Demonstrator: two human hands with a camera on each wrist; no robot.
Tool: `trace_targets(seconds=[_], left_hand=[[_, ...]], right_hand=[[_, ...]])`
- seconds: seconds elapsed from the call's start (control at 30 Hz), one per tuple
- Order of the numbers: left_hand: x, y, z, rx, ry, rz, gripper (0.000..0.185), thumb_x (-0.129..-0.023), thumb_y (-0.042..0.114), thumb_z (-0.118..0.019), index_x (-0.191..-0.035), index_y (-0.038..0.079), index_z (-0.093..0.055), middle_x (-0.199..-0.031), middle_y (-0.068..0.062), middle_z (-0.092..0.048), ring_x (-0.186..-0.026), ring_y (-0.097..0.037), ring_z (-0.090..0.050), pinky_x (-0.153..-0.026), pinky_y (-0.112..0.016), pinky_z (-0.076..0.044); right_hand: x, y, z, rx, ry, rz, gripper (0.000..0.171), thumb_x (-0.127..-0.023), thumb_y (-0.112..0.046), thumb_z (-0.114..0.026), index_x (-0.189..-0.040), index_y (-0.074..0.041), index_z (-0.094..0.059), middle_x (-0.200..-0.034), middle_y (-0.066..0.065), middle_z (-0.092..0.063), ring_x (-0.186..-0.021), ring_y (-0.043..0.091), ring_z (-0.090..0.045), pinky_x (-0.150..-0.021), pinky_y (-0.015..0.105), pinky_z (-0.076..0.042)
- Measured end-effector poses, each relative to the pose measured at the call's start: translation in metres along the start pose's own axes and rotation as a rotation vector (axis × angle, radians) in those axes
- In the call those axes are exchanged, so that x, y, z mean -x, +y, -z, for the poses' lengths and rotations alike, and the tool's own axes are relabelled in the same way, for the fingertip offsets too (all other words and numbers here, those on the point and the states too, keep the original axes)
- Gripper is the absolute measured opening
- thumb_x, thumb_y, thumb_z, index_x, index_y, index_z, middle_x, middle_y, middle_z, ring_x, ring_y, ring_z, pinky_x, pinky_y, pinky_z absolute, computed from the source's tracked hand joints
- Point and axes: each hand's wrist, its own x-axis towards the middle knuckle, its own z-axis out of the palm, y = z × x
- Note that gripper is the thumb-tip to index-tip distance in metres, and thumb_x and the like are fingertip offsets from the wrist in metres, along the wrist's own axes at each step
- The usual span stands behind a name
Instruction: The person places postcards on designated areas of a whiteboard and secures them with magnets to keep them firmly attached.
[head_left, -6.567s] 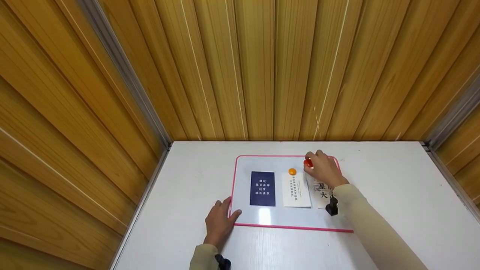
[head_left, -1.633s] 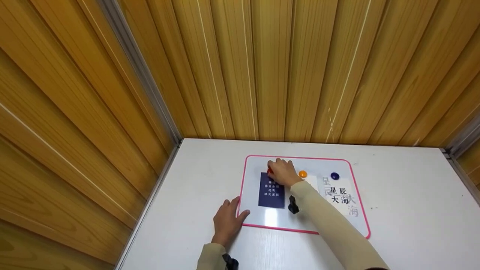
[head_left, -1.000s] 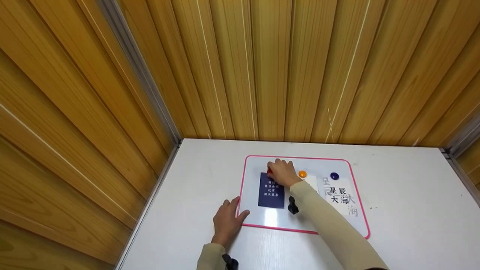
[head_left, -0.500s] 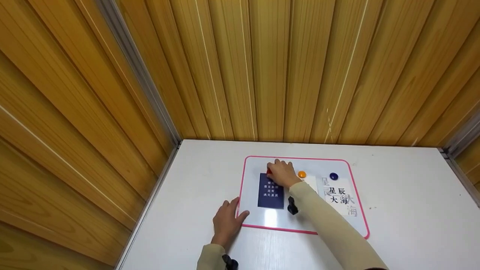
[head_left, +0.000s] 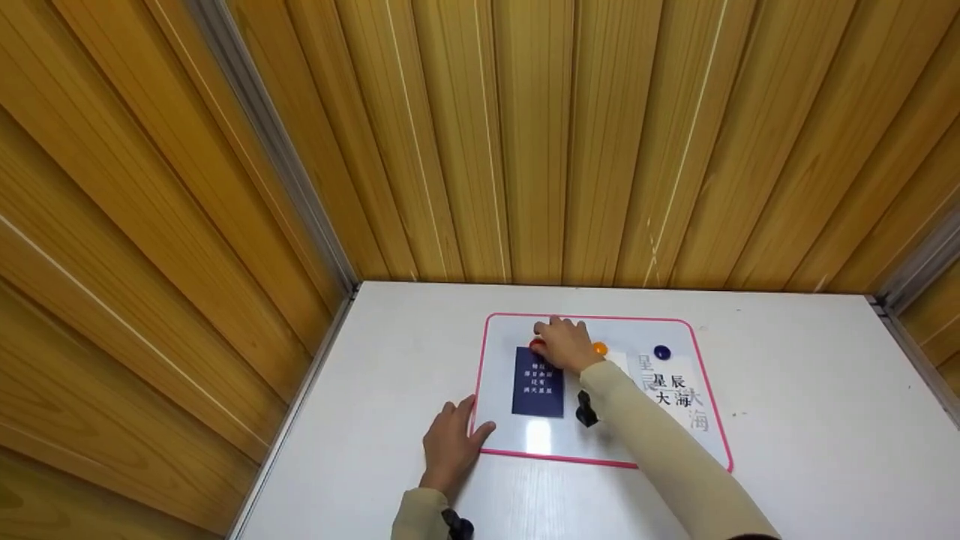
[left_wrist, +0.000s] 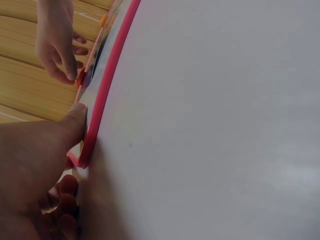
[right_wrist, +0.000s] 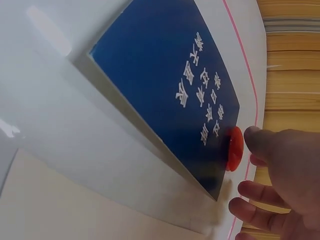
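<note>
While the whiteboard lies flat on the white counter, I see wood-panelled walls closing the counter in at 12, 9 and 3 o'clock; the widest bare stretch of counter lies to the board's 3 o'clock, with a narrower strip at its 9 o'clock. My left hand rests at the board's 7 o'clock corner, fingers fairly straight and thumb laid against the pink rim; its grip is slack, closed round nothing. My right hand sits at the top edge of the blue card, fingertips touching the red magnet that stands on the card's 12 o'clock edge. I cannot tell whether that grip pinches the magnet or only touches it. At 3 o'clock from that hand come an orange magnet, then a dark blue magnet above a lettered white sheet, all inside the rim.
</note>
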Motion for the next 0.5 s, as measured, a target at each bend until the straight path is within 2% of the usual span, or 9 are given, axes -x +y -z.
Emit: trace_targets(seconds=[0.27, 0.5], left_hand=[[-0.001, 0.002, 0.000, 0.004, -0.005, 0.024, 0.061, -0.087, 0.043, -0.081, -0.136, 0.010, -0.065, -0.089, 0.000, -0.055, -0.072, -0.013, -0.045, -0.069, -0.037, -0.047], [0.000, 0.001, -0.001, 0.006, 0.001, 0.003, 0.062, -0.087, 0.043, -0.080, -0.137, 0.010, -0.065, -0.090, -0.001, -0.056, -0.073, -0.014, -0.046, -0.070, -0.038, -0.049]], right_hand=[[0.002, 0.002, 0.007, 0.020, 0.037, 0.010, 0.032, -0.100, -0.028, -0.069, -0.124, -0.008, -0.070, -0.115, 0.019, -0.067, -0.104, 0.038, -0.065, -0.092, 0.062, -0.046], [0.004, -0.001, 0.013, 0.035, 0.033, -0.010, 0.034, -0.099, -0.031, -0.070, -0.126, -0.010, -0.069, -0.118, 0.017, -0.067, -0.105, 0.038, -0.064, -0.095, 0.061, -0.045]])
